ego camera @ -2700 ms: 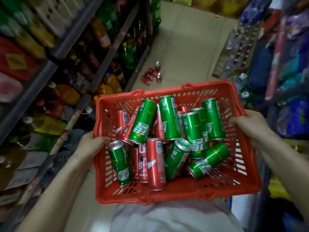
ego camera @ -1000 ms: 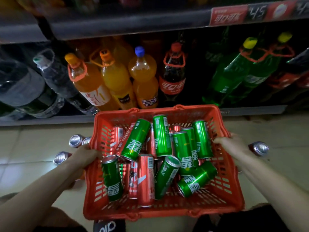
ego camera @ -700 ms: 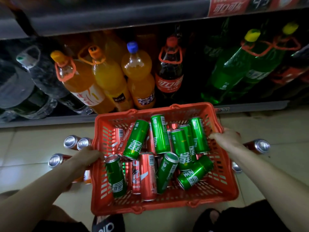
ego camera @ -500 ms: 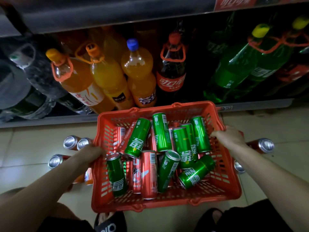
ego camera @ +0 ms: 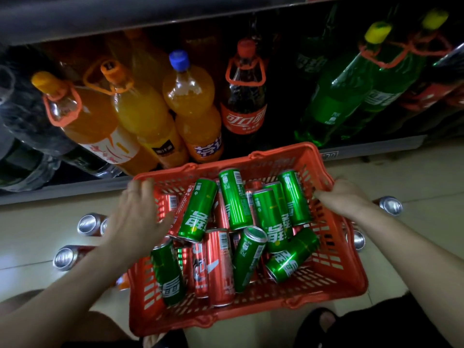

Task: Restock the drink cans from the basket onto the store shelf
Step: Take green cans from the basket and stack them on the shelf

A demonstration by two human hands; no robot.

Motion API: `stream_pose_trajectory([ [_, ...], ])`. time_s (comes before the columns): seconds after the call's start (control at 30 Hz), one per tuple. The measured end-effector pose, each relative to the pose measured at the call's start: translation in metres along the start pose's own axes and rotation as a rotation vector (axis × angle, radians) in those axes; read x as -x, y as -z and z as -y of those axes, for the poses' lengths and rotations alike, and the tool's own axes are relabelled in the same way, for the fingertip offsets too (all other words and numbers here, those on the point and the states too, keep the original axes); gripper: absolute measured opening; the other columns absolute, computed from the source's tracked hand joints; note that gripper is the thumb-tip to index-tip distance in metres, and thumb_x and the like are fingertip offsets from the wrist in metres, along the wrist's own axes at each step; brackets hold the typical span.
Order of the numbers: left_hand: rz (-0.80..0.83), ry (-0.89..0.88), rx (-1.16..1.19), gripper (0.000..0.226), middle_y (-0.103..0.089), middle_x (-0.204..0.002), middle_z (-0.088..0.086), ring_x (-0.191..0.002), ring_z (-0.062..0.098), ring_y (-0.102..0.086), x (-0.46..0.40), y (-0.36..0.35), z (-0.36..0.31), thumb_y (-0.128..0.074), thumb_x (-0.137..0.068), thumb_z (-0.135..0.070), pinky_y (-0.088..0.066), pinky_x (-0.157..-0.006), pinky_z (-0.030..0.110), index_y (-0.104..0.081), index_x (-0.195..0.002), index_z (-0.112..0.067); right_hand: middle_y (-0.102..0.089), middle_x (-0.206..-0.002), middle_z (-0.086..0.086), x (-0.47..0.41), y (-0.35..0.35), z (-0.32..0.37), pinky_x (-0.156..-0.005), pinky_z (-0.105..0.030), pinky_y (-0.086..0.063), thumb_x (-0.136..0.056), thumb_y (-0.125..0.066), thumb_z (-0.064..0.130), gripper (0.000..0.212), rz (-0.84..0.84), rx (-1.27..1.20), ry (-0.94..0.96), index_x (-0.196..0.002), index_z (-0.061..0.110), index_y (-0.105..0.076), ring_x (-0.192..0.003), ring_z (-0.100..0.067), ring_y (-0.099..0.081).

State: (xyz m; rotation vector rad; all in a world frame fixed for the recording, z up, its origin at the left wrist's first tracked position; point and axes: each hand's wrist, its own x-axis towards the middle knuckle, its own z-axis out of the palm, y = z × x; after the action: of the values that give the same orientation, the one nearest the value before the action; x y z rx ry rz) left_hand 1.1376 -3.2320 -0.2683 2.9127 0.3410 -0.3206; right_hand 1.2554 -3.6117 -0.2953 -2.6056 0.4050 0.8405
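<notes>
The basket (ego camera: 334,277) sits low in front of the bottom shelf (ego camera: 75,189), on or just above the floor (ego camera: 37,234), and it is full. Green cans (ego camera: 198,209) and red cans (ego camera: 221,267) lie piled across each other inside, none upright. By the look of it, the restocking has barely begun, if at all.

The left hand (ego camera: 135,217) hovers over the basket's left rim, fingers (ego camera: 140,189) spread and straight, gripping nothing. It looks blurred. The right hand (ego camera: 344,197) rests at the right rim, fingers pointing inward toward the cans; whether they hook the mesh I can't tell, but they look loosely extended, not clamped.

On the shelf behind stand big bottles only: orange bottles (ego camera: 148,116), a cola bottle (ego camera: 243,101), green bottles (ego camera: 336,96). No cans up there that I can see.

A few loose cans (ego camera: 88,224) stand on the floor to the left, and more (ego camera: 390,205) to the right of the basket. Whether those are already placed stock or waiting is unclear.

So everything is left: each can still has to come out and go up.
</notes>
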Motion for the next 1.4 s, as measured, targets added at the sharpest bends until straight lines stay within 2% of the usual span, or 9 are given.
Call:
stream_pose_trajectory([
  [0.13, 0.239, -0.088, 0.01, 0.078, -0.05, -0.134, 0.011, -0.118, 0.027, -0.057, -0.009, -0.018, -0.045, -0.057, -0.092, -0.068, -0.054, -0.097, 0.043, -0.037, -0.14, -0.011, -0.05, -0.119, -0.014, 0.033, 0.004, 0.026, -0.078, -0.039, -0.048, -0.092, -0.07, 0.039, 0.055, -0.219, 0.213, 0.137, -0.131, 0.013, -0.039, -0.095, -0.033, -0.055],
  [0.2, 0.334, -0.053, 0.013, 0.08, -0.052, -0.132, 0.014, -0.114, 0.028, -0.057, -0.018, -0.023, -0.051, -0.057, -0.091, -0.071, -0.054, -0.095, 0.042, -0.037, -0.138, -0.009, -0.048, -0.127, -0.012, 0.054, 0.001, 0.045, -0.085, -0.042, -0.049, -0.094, -0.067, 0.04, 0.055, -0.279, 0.313, 0.298, -0.135, 0.015, -0.041, -0.111, -0.032, -0.055],
  [0.3, 0.381, 0.001, 0.056, 0.078, -0.056, -0.126, 0.016, -0.108, 0.029, -0.059, -0.028, -0.031, -0.045, -0.066, -0.089, -0.066, -0.054, -0.093, 0.042, -0.038, -0.134, -0.008, -0.061, -0.098, -0.001, 0.072, -0.014, 0.065, -0.063, -0.03, -0.043, -0.097, -0.058, 0.053, 0.038, 0.042, 0.428, 0.358, -0.109, 0.016, -0.057, -0.081, -0.021, -0.057],
  [0.4, 0.428, 0.057, 0.075, 0.088, -0.058, -0.128, 0.015, -0.107, 0.029, -0.062, -0.033, -0.038, -0.045, -0.068, -0.087, -0.068, -0.055, -0.09, 0.04, -0.035, -0.141, -0.006, -0.053, -0.073, 0.001, 0.076, -0.04, 0.067, -0.052, -0.026, -0.036, -0.095, -0.052, 0.066, 0.055, 0.428, 0.489, 0.3, -0.073, 0.016, -0.055, -0.061, -0.015, -0.052],
  [0.6, 0.37, 0.099, -0.054, 0.099, -0.057, -0.139, 0.018, -0.122, 0.034, -0.062, -0.044, -0.052, -0.051, -0.063, -0.087, -0.073, -0.055, -0.091, 0.044, -0.032, -0.148, -0.002, -0.053, -0.074, 0.0, 0.078, -0.081, 0.053, -0.056, -0.027, -0.038, -0.094, -0.046, 0.074, 0.063, 0.541, 0.449, 0.302, -0.083, 0.014, -0.058, -0.068, -0.015, -0.053],
  [0.73, 0.336, 0.113, -0.079, 0.098, -0.063, -0.122, 0.011, -0.105, 0.028, -0.068, -0.047, -0.058, -0.051, -0.065, -0.083, -0.076, -0.052, -0.071, 0.036, -0.038, -0.143, -0.005, -0.05, -0.062, 0.001, 0.083, -0.111, 0.043, -0.054, -0.03, -0.036, -0.092, -0.057, 0.068, 0.055, 0.418, 0.053, 0.222, -0.069, 0.018, -0.052, -0.057, -0.013, -0.049],
  [0.93, 0.319, 0.096, -0.037, 0.071, -0.054, -0.085, -0.003, -0.081, 0.018, -0.059, -0.051, -0.053, -0.051, -0.063, -0.088, -0.071, -0.046, -0.066, 0.032, -0.049, -0.122, -0.01, -0.061, -0.079, 0.007, 0.09, -0.153, 0.032, -0.054, -0.024, -0.038, -0.078, -0.073, 0.067, 0.054, 0.196, -0.324, 0.082, -0.095, 0.017, -0.06, -0.069, -0.009, -0.059],
  [1.23, 0.408, 0.092, 0.593, 0.048, -0.068, -0.105, 0.004, -0.093, 0.021, -0.068, -0.046, -0.035, -0.067, -0.072, -0.089, -0.056, -0.057, -0.078, 0.038, -0.055, -0.119, -0.022, -0.071, -0.089, 0.005, 0.099, -0.152, 0.03, -0.073, -0.032, -0.055, -0.073, -0.083, 0.056, 0.045, 0.033, -0.428, 0.019, -0.096, 0.022, -0.062, -0.084, -0.015, -0.068],
  [1.4, 0.506, 0.128, 0.938, 0.048, -0.071, -0.116, -0.002, -0.104, 0.018, -0.071, -0.042, -0.05, -0.089, -0.075, -0.089, -0.046, -0.058, -0.094, 0.04, -0.054, -0.129, -0.029, -0.069, -0.076, 0.008, 0.101, -0.136, 0.02, -0.06, -0.024, -0.047, -0.073, -0.086, 0.047, 0.039, -0.001, -0.488, 0.101, -0.089, 0.023, -0.059, -0.073, -0.009, -0.066],
])
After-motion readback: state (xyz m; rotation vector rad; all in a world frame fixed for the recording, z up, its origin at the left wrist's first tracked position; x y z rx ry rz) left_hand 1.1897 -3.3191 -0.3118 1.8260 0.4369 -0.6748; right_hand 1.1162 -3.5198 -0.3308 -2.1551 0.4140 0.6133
